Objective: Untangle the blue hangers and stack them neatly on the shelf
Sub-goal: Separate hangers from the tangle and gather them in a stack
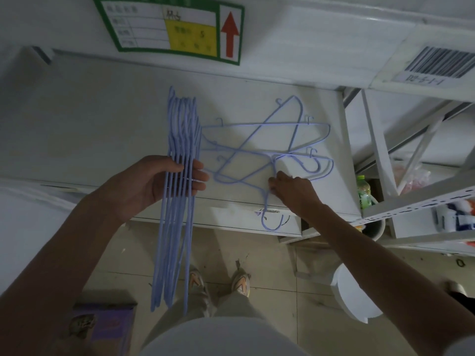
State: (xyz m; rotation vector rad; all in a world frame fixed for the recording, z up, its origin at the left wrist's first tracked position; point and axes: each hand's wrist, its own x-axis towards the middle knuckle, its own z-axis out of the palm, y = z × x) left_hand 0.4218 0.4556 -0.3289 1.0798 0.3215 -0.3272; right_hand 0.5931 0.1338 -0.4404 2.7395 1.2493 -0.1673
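Observation:
My left hand grips a bundle of several blue wire hangers, held edge-on, running from above the white shelf down past its front edge. To the right, a tangle of blue hangers lies flat on the shelf, crossing one another. My right hand pinches the neck of one tangled hanger near the shelf's front edge; that hanger's hook dangles over the edge.
A green, yellow and red-arrow label is stuck on the shelf above. A metal rack with a green bottle and packets stands at right. On the tiled floor sit a white stool and a purple box.

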